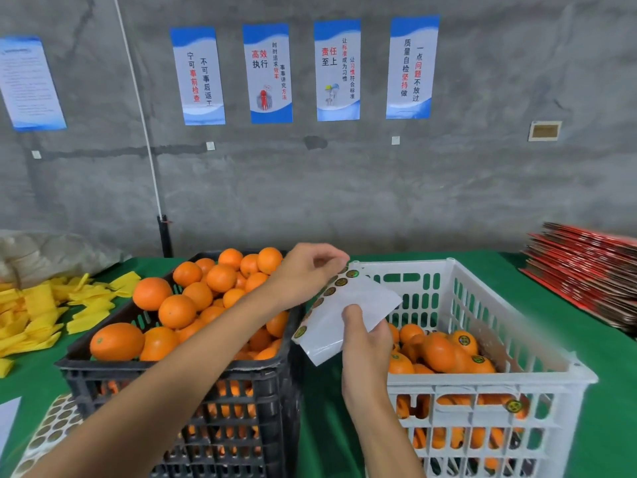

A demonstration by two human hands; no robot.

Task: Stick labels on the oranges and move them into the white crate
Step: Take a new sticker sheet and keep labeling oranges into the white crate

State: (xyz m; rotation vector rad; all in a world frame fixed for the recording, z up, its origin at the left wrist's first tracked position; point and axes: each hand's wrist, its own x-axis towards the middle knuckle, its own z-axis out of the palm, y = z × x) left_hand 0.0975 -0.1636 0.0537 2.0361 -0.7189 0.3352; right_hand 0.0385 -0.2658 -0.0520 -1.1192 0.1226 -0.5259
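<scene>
Label sheet (348, 313) half hidden: right hand (365, 343) grips it, left hand (306, 270) pinches its top.

I am observing two crates standing side by side on the tabletop (517, 270): the crate of unlabelled oranges (179, 374) on the left, the white crate (482, 384) on the right. Labelled oranges (444, 350) are lying inside the white crate. A label sheet (348, 312) is being held above the gap between the crates, right hand (365, 350) below it, left hand (306, 274) at its far edge. Foam sleeves (44, 312) are lying left of the crates, a second label sheet (51, 429) nearer me, stacked cartons (586, 267) far right.
</scene>
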